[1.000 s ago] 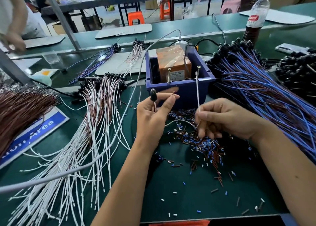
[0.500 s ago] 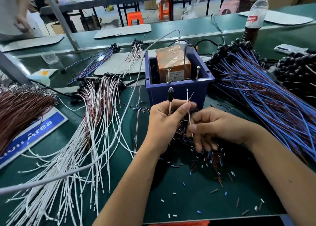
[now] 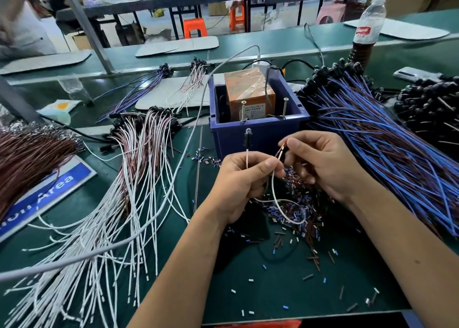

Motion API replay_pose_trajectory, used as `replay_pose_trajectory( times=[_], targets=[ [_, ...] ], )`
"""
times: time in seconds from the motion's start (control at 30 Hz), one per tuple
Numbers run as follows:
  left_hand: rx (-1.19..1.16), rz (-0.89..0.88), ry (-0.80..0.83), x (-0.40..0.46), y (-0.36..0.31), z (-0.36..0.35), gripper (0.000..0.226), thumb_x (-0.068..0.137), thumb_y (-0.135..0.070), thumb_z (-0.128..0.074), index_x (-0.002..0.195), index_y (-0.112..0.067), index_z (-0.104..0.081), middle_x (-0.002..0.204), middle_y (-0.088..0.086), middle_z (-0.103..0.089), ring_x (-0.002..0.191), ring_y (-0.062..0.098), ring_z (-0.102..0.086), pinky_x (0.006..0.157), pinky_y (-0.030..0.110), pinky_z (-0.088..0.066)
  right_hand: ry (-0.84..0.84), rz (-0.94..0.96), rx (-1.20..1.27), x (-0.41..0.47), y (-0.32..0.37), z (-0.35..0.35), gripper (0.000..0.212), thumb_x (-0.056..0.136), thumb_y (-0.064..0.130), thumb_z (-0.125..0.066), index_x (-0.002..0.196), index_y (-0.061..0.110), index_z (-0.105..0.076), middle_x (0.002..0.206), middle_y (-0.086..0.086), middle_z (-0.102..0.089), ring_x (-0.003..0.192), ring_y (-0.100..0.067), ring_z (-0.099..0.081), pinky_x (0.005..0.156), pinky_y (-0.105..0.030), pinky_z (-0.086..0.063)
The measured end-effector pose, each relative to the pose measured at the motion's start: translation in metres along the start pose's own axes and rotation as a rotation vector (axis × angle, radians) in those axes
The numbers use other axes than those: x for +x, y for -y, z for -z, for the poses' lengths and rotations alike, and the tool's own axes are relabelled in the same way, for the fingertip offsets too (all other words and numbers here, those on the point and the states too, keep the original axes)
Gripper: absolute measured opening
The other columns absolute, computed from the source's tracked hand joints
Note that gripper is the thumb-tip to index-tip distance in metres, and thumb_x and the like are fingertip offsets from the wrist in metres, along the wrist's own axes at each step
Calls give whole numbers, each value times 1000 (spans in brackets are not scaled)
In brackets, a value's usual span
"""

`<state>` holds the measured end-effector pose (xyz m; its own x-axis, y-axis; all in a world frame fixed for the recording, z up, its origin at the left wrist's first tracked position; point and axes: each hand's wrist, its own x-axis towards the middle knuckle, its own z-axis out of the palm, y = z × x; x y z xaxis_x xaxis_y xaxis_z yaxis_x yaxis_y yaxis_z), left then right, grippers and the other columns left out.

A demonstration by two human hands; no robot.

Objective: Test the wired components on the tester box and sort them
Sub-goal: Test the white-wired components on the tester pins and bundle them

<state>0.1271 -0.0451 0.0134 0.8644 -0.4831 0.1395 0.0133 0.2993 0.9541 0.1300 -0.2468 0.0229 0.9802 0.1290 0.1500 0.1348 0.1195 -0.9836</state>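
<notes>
The tester box [image 3: 258,131] is a blue bin holding an orange unit, with two upright screws on its near rim. Just in front of it, my left hand [image 3: 238,181] pinches the white wire of a wired component [image 3: 247,135], whose black head stands upright above my fingers. My right hand [image 3: 323,163] pinches the two stripped wire ends near the box's front wall. The wire loops down between my hands.
White and brown wired components [image 3: 139,168] fan out at the left, and a brown bundle [image 3: 27,153] lies far left. Blue-wired components [image 3: 387,141] pile at the right. Cut sleeve bits [image 3: 298,218] litter the green mat. A bottle [image 3: 367,32] stands back right.
My hands have come together in front of the box. The right hand has shifted along the wire to its stripped ends, and the wire now hangs in a loop.
</notes>
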Motion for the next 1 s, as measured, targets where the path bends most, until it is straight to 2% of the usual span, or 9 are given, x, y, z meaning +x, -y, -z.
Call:
replay_pose_trajectory(
  times=[0.17,0.33,0.5,0.6,0.7,0.8,0.87,0.93,1.0],
  targets=[
    [-24,34,-1,-1,-1,-1,21,97,-11,-61,82,-9,-75,66,-2,-68,44,2,-28,41,15,-22,24,14,-33,0,0,3,14,88,30,-75,91,17,-78,71,-10,-69,44,-12,-50,35,-18,-35],
    [-36,36,1,-1,-2,-1,18,97,-11,-59,85,-4,-71,60,-4,-65,43,0,-28,41,14,-21,65,39,-85,-2,2,1,14,98,26,-67,90,15,-71,73,-9,-66,47,-12,-50,36,-19,-34],
    [-55,10,-23,2,-1,-1,17,96,-10,-60,86,-2,-71,63,-3,-66,42,0,-29,41,12,-24,3,47,-79,-1,-1,-7,14,103,19,-61,92,11,-65,72,-6,-62,46,-10,-47,35,-19,-32],
    [-79,5,-32,1,0,0,18,94,-11,-63,83,-8,-77,72,7,-70,44,2,-29,41,13,-24,-132,47,23,1,1,-4,16,107,13,-55,92,13,-59,70,-1,-60,46,-9,-45,34,-19,-31],
    [-73,-49,-91,1,1,0,17,94,-12,-64,84,-9,-79,78,9,-71,45,3,-31,43,14,-26,-185,40,35,2,2,1,12,103,16,-62,92,12,-61,69,-3,-62,43,-10,-45,33,-19,-31],
    [6,-145,-252,1,0,-2,13,94,-15,-68,90,-8,-79,84,12,-74,48,4,-41,45,16,-31,-47,-10,-36,0,1,-5,24,93,34,-67,87,11,-67,69,-9,-66,41,-12,-47,33,-19,-33],
    [14,-186,-319,1,0,-3,13,95,-12,-68,94,-2,-77,85,13,-75,54,6,-57,50,16,-44,133,-54,-113,-5,2,-9,31,97,40,-65,85,12,-71,73,-10,-70,44,-13,-52,34,-19,-35],
    [-6,-191,-330,0,0,-4,13,94,-12,-69,94,-1,-77,87,17,-74,69,18,-69,60,29,-57,272,-57,-187,-9,4,-13,29,99,33,-66,87,8,-72,72,-9,-72,44,-12,-51,36,-18,-34],
    [42,-189,-328,0,0,-5,13,91,-16,-71,90,-6,-79,88,18,-74,79,28,-71,71,43,-60,308,-47,-233,-10,5,-16,24,98,25,-69,88,4,-73,64,-6,-70,42,-10,-48,37,-17,-31]
  ],
)
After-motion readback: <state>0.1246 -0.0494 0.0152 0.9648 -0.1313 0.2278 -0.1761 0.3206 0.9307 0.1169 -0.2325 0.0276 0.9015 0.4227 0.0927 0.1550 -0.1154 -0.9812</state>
